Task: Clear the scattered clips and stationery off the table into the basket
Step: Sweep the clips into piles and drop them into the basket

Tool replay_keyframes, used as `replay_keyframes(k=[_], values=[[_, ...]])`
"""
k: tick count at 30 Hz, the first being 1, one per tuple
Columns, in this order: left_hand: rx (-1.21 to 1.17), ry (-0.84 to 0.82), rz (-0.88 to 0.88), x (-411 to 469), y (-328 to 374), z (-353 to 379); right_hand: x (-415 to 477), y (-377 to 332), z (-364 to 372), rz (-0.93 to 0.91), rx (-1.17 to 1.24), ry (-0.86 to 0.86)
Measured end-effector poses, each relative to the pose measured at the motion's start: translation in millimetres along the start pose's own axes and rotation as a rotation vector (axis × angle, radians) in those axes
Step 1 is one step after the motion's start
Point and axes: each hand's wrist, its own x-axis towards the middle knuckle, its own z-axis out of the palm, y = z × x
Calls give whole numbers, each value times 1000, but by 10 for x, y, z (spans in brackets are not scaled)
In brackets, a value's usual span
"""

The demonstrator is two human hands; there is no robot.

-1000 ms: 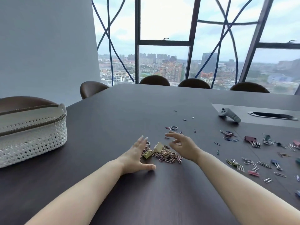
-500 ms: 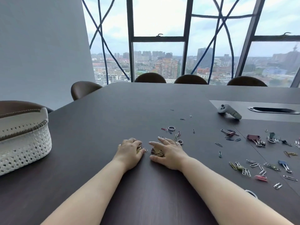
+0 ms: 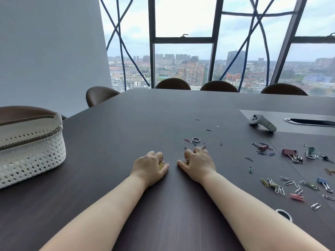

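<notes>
Silver clip (image 3: 167, 163), tip rightward, among clips (image 3: 161, 165) in clenched left hand (image 3: 150, 165); right hand (image 3: 196, 163) likewise.

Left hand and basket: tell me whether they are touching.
Apart. The head view shows bare table between the left hand, which grips clips, and the basket.

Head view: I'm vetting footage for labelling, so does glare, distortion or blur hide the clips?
In the head view the window is bright, the table shows only soft sheen, wide-angle distortion bends its frames, the scattered clips at right look sharp, and the curled left hand and right hand mostly hide the held clips.
</notes>
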Motion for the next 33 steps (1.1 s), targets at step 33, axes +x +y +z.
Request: replay_keyframes(k=[33], values=[[-18,50,-475,-392,-2563,-2375,259,-2987,-283,-398,617,40]])
